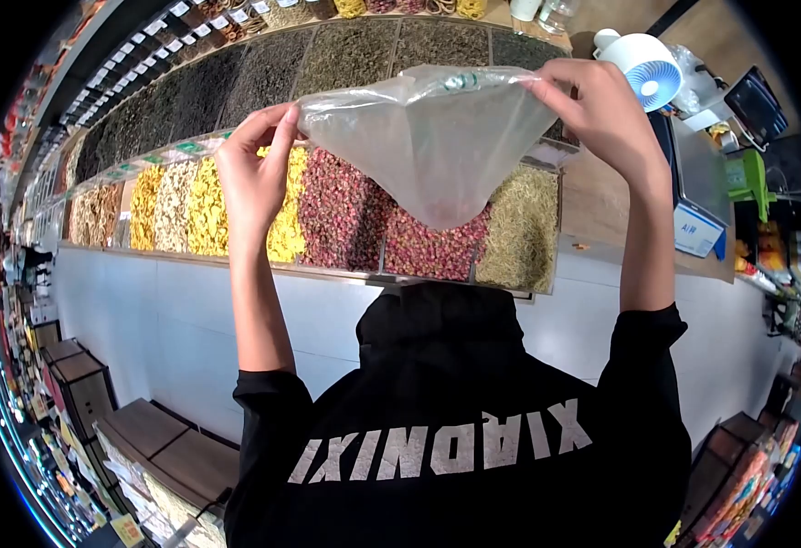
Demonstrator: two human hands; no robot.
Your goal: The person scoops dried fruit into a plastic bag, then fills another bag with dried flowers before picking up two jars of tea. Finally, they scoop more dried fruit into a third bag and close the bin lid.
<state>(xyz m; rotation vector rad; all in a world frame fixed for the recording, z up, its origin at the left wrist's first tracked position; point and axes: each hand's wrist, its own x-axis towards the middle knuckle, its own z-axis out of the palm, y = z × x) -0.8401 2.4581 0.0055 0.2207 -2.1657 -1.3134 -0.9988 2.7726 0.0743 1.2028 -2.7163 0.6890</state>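
Note:
A translucent plastic bag [419, 137] is stretched wide between my two hands, its body sagging to a rounded point in the middle. My left hand [259, 160] pinches the bag's left corner between thumb and fingers. At the upper right corner, my right hand [597, 105] pinches the plastic the same way. Green print shows near the bag's top edge. Behind and below the bag lie dried rosebuds [341, 205] in a display bin, partly covered by it. Yellow dried flowers [289, 210] sit close behind my left wrist.
Pale green dried herbs [519, 233] fill the bin at the right end. Dark dried leaves [350, 55] fill the back row, with labelled jars beyond. A white fan [647, 73] and a scale [702, 173] stand on the wooden counter [592, 205] at right.

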